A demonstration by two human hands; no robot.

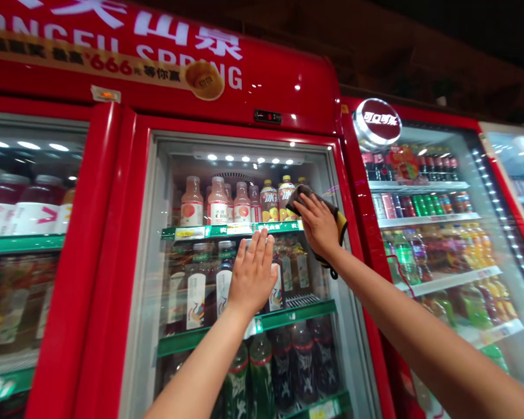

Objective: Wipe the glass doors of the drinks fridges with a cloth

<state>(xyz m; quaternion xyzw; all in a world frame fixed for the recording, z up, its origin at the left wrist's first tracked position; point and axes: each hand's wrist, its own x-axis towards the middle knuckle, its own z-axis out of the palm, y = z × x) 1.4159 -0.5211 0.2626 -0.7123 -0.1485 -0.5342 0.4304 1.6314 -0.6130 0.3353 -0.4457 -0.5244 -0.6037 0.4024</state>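
My right hand presses a dark grey cloth with a yellow edge against the upper right of the glass door. Part of the cloth is covered by the palm and fingers, and its lower end hangs below the wrist. Left of it and lower, my left hand lies flat on the same glass, fingers stretched out, holding nothing. Behind the pane are peach-coloured drink bottles on the top shelf and dark bottles with white labels below them.
A red frame surrounds the door, with a small temperature display above it. To the left, another glass door shows bottles. On the right stands a second red drinks fridge with a round lit sign.
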